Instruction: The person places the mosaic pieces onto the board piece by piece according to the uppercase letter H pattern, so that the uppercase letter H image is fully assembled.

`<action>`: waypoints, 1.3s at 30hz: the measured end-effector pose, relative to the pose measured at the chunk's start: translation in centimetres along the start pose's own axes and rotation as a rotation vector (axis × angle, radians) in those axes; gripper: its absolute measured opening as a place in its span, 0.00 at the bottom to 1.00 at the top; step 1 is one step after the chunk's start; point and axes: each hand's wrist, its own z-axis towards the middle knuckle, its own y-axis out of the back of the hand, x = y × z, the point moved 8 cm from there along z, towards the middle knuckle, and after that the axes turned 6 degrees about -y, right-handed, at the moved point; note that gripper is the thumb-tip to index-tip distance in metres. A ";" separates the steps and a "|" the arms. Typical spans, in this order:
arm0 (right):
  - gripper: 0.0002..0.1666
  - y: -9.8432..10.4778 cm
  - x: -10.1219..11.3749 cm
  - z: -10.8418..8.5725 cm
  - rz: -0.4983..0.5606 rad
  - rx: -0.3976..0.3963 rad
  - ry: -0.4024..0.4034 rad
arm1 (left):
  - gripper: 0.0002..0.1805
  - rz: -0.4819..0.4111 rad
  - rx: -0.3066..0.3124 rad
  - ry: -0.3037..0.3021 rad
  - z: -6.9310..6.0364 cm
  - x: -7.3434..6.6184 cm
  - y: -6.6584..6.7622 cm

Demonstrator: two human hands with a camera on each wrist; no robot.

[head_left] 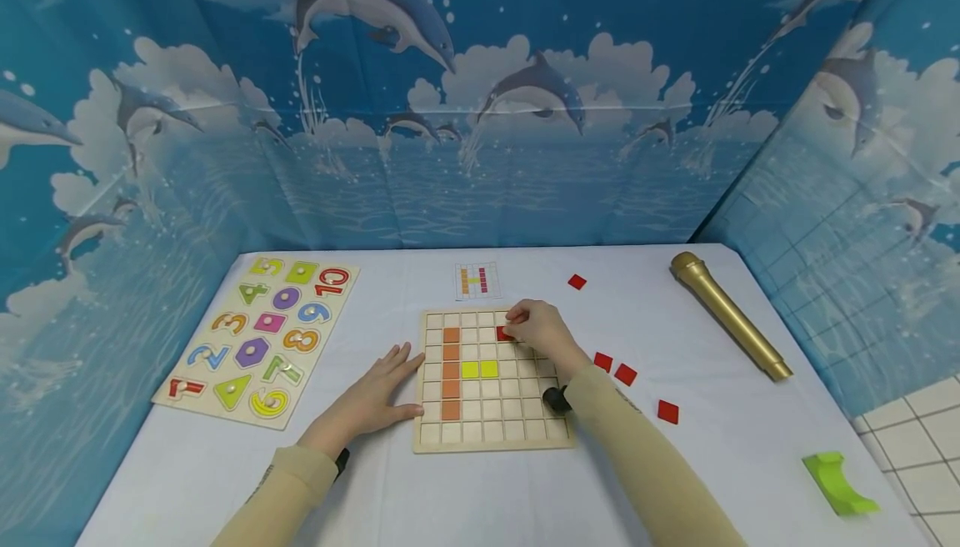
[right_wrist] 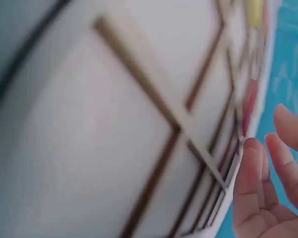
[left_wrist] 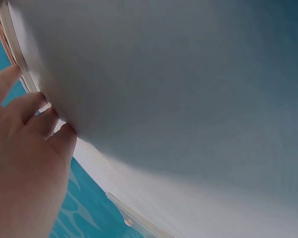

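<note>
A wooden grid board [head_left: 492, 447] lies flat on the white table. Orange square tiles [head_left: 451, 388] fill a column toward its left side, and two yellow tiles [head_left: 479, 369] sit side by side to the right of them. My left hand [head_left: 375, 393] rests with spread fingers against the board's left edge. At the upper part of the board, my right hand [head_left: 542, 332] has its fingertips at a red tile [head_left: 503, 333] lying in a grid cell. In the right wrist view, the thumb and fingers [right_wrist: 248, 168] of that hand are apart, with nothing pinched between them.
Several loose red tiles [head_left: 626, 374] lie right of the board. A small printed pattern card [head_left: 477, 280] lies behind it. At left is a number-and-shape puzzle board [head_left: 255, 322]; at right are a gold microphone [head_left: 731, 318] and a green curved block [head_left: 838, 484].
</note>
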 end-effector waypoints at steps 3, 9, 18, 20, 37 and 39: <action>0.14 1.2 -0.5 -0.6 0.030 0.010 -0.016 | 0.46 0.004 -0.001 0.001 0.0 0.0 0.0; 0.18 4.0 -2.8 -1.9 0.024 -0.013 -0.036 | 0.46 0.008 0.002 0.007 0.0 0.1 0.0; 0.20 7.8 -7.1 -3.9 0.004 -0.088 -0.071 | 0.46 0.013 0.000 -0.005 0.0 -0.1 0.3; 0.21 8.3 -8.0 -4.2 -0.005 -0.095 -0.089 | 0.46 0.008 0.000 -0.005 -0.1 -0.2 0.3; 0.22 9.6 -10.1 -5.4 -0.044 -0.102 -0.139 | 0.46 -0.003 0.010 0.015 -0.2 -0.3 0.2; 0.23 9.5 -10.1 -5.3 -0.053 -0.102 -0.136 | 0.46 -0.002 0.010 0.010 -0.2 -0.3 0.2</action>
